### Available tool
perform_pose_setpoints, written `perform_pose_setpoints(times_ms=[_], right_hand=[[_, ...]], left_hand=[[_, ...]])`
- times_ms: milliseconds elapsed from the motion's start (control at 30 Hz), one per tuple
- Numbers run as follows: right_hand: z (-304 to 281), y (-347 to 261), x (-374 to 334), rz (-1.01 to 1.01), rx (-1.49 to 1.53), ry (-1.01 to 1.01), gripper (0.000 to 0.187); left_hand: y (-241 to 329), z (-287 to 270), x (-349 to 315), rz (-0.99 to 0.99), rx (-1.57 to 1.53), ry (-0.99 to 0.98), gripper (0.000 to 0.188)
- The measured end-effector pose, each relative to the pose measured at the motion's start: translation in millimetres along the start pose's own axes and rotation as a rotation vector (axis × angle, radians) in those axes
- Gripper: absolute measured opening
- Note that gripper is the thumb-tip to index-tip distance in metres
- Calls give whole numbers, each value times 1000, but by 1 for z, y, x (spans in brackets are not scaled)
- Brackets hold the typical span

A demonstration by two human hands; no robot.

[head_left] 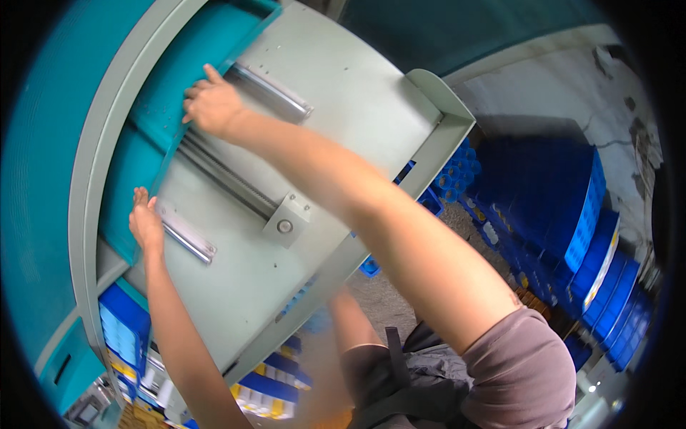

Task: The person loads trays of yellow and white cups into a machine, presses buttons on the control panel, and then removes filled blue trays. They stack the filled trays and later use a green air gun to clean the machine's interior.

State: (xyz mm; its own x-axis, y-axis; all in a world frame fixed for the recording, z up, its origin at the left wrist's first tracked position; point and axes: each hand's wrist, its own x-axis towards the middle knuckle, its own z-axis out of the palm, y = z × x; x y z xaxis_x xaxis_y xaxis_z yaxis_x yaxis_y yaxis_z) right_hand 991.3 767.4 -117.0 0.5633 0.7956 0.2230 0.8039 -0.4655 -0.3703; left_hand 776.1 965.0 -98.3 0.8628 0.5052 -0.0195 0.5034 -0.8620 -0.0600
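My right fingers (197, 96) are bent over the edge of a teal panel (211, 36) in the upper left of the frame, with one digit sticking up away from the rest. Can't tell if they're actually gripping it or only resting there, since the undersides are hidden. My left fingers (141, 200), further down toward the left of the frame, are loosely extended, thumb apart, right by the lower stretch of that same panel edge and not clenched on anything I can make out.

The panel sits inside a big curved pale frame (84, 207), with more teal housing (43, 164) beyond it at the far left. Just right of my fingers is the pale metal bench (343, 107). It's got a shiny rod (275, 93) under my right forearm, a shorter shiny rod (189, 242) by my left wrist, and a dark threaded screw (232, 177) between them running into a square metal block (288, 222).

Further out, a stack of blue trays (529, 193) fills the right of the frame, blue, white and yellow boxes (268, 386) sit low in the frame, and my brownish sleeve (522, 368) is at the lower right.
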Motion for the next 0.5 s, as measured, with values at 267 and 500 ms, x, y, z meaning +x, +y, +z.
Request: perform_pose_setpoints(times_ms=[267, 500], right_hand=[[-43, -57, -141, 46, 317, 519, 37], [-168, -112, -450, 657, 429, 410, 22]], left_hand=[[-52, 43, 30, 201, -97, 95, 44], [25, 8, -77, 357, -116, 412, 59]])
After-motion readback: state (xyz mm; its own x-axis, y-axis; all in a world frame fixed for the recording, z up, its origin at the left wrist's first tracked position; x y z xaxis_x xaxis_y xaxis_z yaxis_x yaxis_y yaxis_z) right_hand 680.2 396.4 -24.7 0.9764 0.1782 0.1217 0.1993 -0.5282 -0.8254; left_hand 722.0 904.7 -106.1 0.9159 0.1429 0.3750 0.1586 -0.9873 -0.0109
